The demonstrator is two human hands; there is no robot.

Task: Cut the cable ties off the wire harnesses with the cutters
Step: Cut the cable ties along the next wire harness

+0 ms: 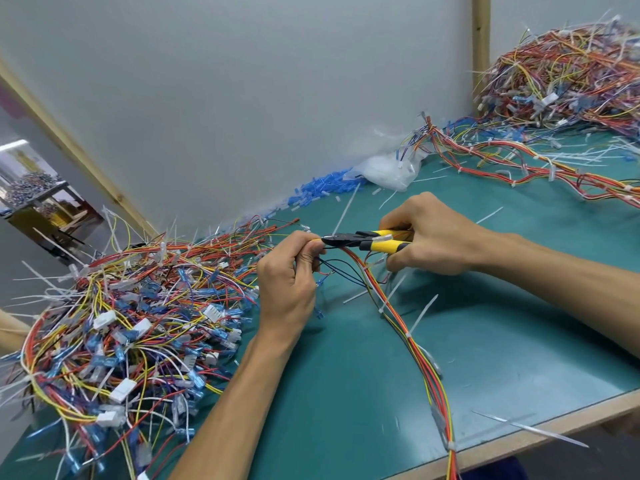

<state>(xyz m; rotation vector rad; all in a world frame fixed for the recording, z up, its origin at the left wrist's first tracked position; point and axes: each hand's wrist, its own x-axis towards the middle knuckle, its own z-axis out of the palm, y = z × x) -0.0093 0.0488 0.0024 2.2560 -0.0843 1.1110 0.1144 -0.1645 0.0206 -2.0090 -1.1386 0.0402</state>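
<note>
Grip of the right hand (pixel 429 233): wrapped tight round the yellow handles of the cutters (pixel 367 241), black nose pointing left. Grip of the left hand (pixel 289 278): pinching a bundle of the wire harness (pixel 415 348) between thumb and curled fingers, right at the nose of the cutters, both lifted just above the green surface (pixel 502 323). From the pinch, trailing down across the surface and over its near edge, with several white cable ties (pixel 420 315) not yet cut along the way. Near the blades, a long white tie tail (pixel 341 216) standing up. Between the blades, tie or wire: cannot tell, too small.

Main risk, as a judgement: biting into a wire instead of the tie, with blades so close to the orange and yellow strands. Next: nipping a left fingertip, with the nose nearly touching the pinch. Also likely: a cut piece springing off among the loose ties (pixel 488 215) scattered about. Possible too: snagging the thin dark wires (pixel 341 268) hanging under the hands, or dragging in strands from the tangled pile (pixel 131 327) just beside the left wrist. Further out: a second heap (pixel 571 71) at the far right and a plastic bag (pixel 384 171) against the wall (pixel 242 98), well apart, no hazard.
</note>
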